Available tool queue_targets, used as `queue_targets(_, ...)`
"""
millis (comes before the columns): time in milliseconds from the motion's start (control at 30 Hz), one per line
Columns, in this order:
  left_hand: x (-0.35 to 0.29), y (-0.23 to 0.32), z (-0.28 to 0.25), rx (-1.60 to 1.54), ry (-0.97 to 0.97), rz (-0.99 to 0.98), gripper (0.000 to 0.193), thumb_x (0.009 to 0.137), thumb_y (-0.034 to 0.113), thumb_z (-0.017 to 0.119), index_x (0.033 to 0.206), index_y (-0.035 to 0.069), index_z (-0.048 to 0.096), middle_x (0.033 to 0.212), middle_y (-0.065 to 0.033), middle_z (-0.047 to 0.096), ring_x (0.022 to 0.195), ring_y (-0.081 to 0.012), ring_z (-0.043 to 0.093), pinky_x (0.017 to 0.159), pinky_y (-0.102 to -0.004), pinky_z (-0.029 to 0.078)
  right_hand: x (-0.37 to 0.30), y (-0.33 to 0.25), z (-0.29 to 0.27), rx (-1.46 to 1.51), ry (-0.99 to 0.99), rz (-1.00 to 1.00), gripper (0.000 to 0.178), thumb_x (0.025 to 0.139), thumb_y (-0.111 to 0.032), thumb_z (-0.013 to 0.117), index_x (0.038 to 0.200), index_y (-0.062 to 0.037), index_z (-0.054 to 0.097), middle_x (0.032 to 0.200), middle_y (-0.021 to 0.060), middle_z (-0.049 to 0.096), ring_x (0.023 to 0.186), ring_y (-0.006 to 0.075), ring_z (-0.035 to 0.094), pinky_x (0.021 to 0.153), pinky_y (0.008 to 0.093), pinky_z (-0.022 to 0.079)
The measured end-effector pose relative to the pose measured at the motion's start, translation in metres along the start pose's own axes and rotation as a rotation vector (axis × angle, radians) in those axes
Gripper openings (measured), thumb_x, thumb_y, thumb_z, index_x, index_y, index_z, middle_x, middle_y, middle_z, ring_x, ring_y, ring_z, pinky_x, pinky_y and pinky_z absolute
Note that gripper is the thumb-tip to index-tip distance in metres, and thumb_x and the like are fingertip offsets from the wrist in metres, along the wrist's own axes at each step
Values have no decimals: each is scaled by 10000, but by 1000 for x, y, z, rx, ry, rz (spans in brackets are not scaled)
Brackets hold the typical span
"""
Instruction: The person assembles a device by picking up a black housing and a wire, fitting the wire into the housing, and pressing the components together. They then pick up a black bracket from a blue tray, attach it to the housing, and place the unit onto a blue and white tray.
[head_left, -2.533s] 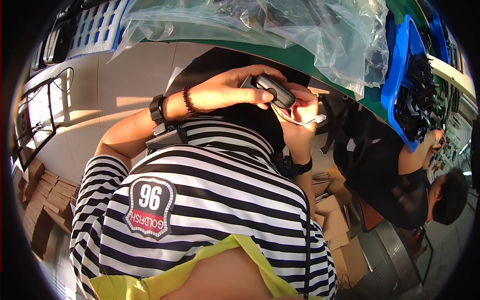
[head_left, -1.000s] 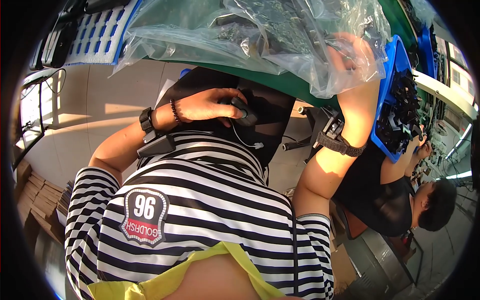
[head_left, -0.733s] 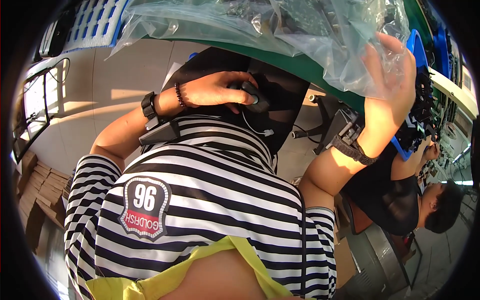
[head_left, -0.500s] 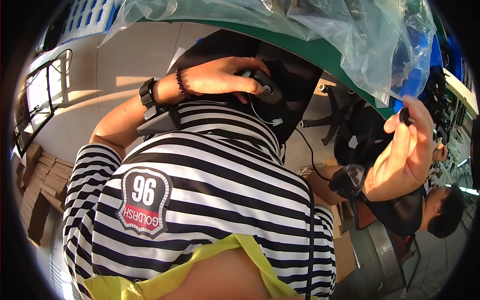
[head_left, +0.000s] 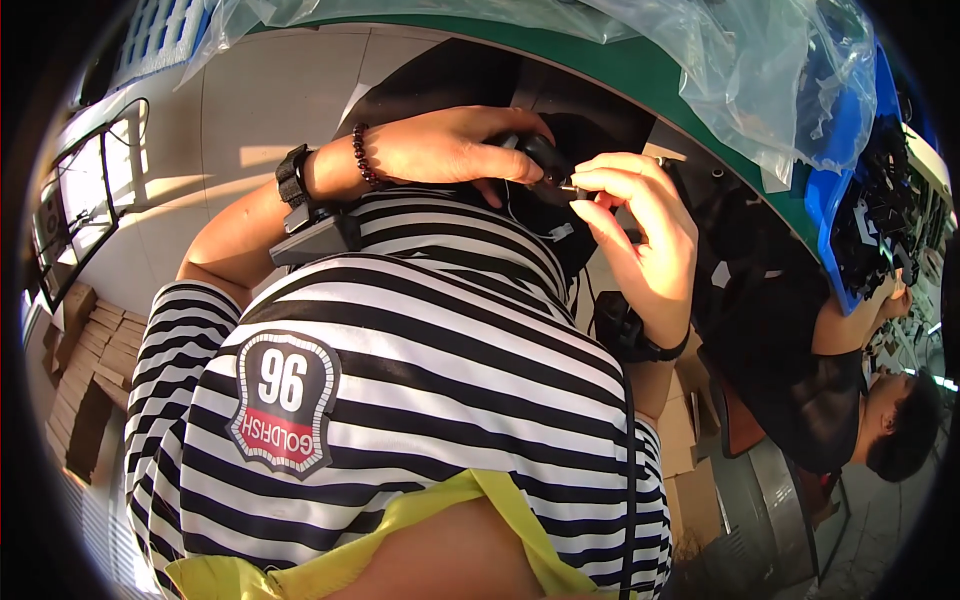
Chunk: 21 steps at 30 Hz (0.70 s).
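Note:
My left hand [head_left: 450, 152] is closed around a rounded black plastic device [head_left: 545, 155] above my lap. A thin white cable with a small white connector [head_left: 560, 231] hangs below it. From the right, my right hand [head_left: 648, 235] pinches a small black part with a short metal shaft [head_left: 568, 187] between thumb and fingertips. That part is right at the device's right side; whether it sits in the round opening there I cannot tell, as fingers cover the spot.
A green tabletop [head_left: 600, 62] curves ahead, with clear plastic bags [head_left: 765, 90] over its edge. To the right stands a blue bin [head_left: 828, 205] of black parts, near a seated co-worker in dark clothing [head_left: 790, 375]. Stacked cardboard [head_left: 85, 370] lies at left.
My right hand has moved left and inward with the small black part, from beside the bags to the device. The left hand has stayed nearly in place, still holding the device.

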<state>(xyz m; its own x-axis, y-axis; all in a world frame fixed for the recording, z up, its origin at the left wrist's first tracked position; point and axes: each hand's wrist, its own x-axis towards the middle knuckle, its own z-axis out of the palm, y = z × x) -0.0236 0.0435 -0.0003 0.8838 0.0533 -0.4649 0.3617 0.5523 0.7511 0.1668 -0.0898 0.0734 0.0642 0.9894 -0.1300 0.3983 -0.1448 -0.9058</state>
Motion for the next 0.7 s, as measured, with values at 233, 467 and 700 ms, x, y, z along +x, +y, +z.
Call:
queue_targets(233,1,-5,-3,22,3,3,458,981,227,619,1361,-3,509,1173,-122,608,1020,-168,626,855,-286,573,7,12,6,-186,-11,-119,211,821,78,701,1020,6,698,1005,102,642,847,197,636,737,288,522)
queue_targets(467,1,-1,-2,59,3,-7,491,968,274,632,1352,-9,516,1152,-122,612,990,-171,637,817,-285,578,11,12,9,-322,-54,-212,169,839,16,709,1006,5,682,992,106,632,848,238,638,736,326,518)
queue_targets(700,2,-5,0,52,52,-9,540,938,337,649,1334,-9,531,1071,-105,614,980,-177,627,780,-293,584,12,5,13,-379,-48,-137,204,842,-18,723,1035,-5,658,984,111,622,852,272,635,736,349,516)
